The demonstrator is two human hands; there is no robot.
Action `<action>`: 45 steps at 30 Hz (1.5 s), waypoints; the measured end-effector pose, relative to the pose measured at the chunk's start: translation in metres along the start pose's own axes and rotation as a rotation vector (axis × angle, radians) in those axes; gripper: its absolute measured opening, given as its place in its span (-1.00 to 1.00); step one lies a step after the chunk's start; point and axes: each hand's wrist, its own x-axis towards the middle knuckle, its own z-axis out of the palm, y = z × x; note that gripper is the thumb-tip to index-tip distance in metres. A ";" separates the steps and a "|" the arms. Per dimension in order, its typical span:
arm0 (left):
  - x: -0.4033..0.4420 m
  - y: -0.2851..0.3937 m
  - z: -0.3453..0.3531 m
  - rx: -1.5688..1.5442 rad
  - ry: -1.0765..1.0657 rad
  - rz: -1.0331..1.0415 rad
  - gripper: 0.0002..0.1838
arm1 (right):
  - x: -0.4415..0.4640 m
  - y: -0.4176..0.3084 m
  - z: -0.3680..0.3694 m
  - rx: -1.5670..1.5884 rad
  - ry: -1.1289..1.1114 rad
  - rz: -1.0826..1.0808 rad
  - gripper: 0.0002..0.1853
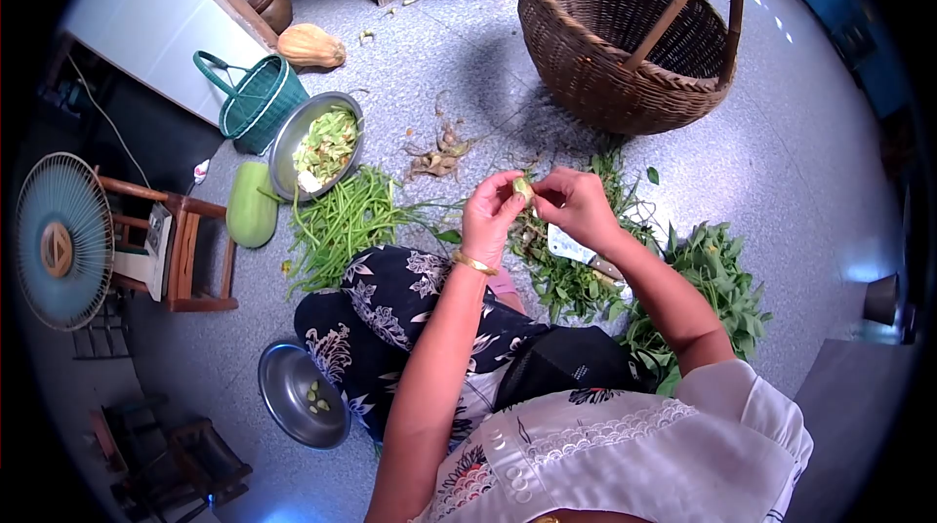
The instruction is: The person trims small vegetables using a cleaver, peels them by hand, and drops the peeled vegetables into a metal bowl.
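In front of my lap, a small pale-green vegetable (523, 191), plump like a bud or pod, is pinched between thumb and fingers of my left hand (491, 219). The fingers of my right hand (584, 211) are closed together at its right side and seem to grip its edge. Below my right hand a knife with a broad blade (569, 245) lies on leafy trimmings (561, 289). Brownish peelings (441, 150) are scattered on the floor beyond my left hand.
A large wicker basket (625, 99) stands ahead. Long green beans (342, 225), a metal bowl (283, 154) of cut vegetables, a green gourd (252, 205) and a teal basket (244, 118) are left. A basin (283, 416) holds several green pieces. Leafy stems (708, 289) lie right.
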 end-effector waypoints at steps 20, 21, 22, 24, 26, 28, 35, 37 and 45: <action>0.000 0.002 -0.002 -0.096 0.010 -0.133 -0.68 | 0.004 0.005 0.005 -0.078 0.100 0.106 -0.86; 0.000 0.004 -0.002 -0.156 0.015 -0.183 -0.67 | 0.004 0.004 0.003 -0.079 0.100 0.105 -0.86; 0.000 0.004 -0.003 -0.216 0.021 -0.232 -0.65 | 0.004 0.003 0.001 -0.059 0.088 0.134 -0.86; 0.000 0.005 -0.004 -0.195 0.009 -0.240 -0.64 | 0.003 0.003 0.000 -0.039 0.075 0.163 -0.85; 0.000 0.002 -0.006 -0.175 -0.003 -0.250 -0.62 | 0.001 0.004 0.001 -0.086 0.064 0.067 -0.85; 0.000 0.001 -0.008 -0.099 -0.015 -0.267 -0.62 | 0.000 0.006 0.002 -0.032 0.045 0.095 -0.85; 0.000 0.002 -0.007 -0.219 0.000 -0.208 -0.64 | 0.000 0.021 -0.001 0.514 -0.114 0.315 -0.86; 0.001 0.004 -0.007 -0.237 -0.043 -0.190 -0.67 | -0.001 0.020 -0.003 0.554 -0.116 0.337 -0.86; -0.001 -0.003 -0.011 -0.171 -0.018 -0.210 -0.78 | -0.006 0.019 -0.003 0.552 -0.210 0.300 -0.86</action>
